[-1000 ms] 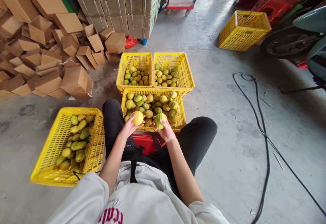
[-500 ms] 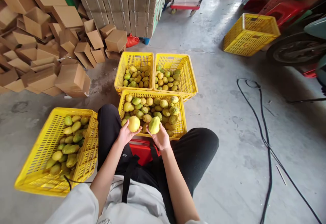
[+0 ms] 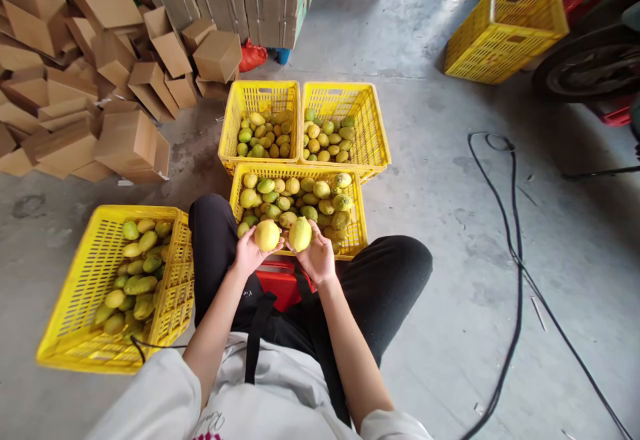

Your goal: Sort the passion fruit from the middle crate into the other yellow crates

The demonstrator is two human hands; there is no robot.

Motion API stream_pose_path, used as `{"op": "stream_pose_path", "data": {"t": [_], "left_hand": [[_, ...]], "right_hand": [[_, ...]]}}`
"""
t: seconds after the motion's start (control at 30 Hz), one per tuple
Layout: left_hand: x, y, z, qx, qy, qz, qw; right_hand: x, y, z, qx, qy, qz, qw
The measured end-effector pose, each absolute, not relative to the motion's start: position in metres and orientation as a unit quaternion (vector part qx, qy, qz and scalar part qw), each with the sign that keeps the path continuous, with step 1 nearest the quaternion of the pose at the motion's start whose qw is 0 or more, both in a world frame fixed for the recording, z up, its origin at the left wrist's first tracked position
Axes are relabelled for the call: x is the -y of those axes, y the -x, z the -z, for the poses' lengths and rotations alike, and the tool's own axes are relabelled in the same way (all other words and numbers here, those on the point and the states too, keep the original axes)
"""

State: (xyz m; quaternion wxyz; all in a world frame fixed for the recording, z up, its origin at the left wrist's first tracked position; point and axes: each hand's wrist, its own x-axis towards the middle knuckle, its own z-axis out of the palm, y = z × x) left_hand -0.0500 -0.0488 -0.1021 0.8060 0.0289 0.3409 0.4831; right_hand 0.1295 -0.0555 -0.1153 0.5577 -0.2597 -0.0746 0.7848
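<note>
My left hand (image 3: 249,252) holds a round yellow fruit (image 3: 267,235), its fingers around the underside. Just to the right, my right hand (image 3: 320,257) holds another yellow fruit (image 3: 300,234) with a slightly pointed top. Both fruits are close together over the near edge of a yellow crate (image 3: 358,227) of green and yellow fruits. Behind it stand two more yellow crates, the back left one (image 3: 225,120) and the back right one (image 3: 380,133), each partly filled. A fourth crate (image 3: 65,300) with fruits sits beside my left leg.
Open cardboard boxes (image 3: 125,140) lie heaped at the left, near stacked bundles (image 3: 270,7). A yellow crate (image 3: 500,40) stands at the upper right by a wheel (image 3: 590,70). Black cable (image 3: 520,280) runs across the floor at right.
The two fruits have come closer together, and the right one has turned in my right hand. The view has tilted down slightly, so the background sits higher.
</note>
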Motion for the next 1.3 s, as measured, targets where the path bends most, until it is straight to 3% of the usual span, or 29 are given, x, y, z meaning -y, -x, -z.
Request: {"op": "stream_pose_path", "data": {"t": [1.3], "left_hand": [[0.051,0.044,0.104,-0.335,-0.045,-0.492,0.802]], "right_hand": [[0.059,-0.129,0.123,0.066,0.296,-0.79,0.532]]}}
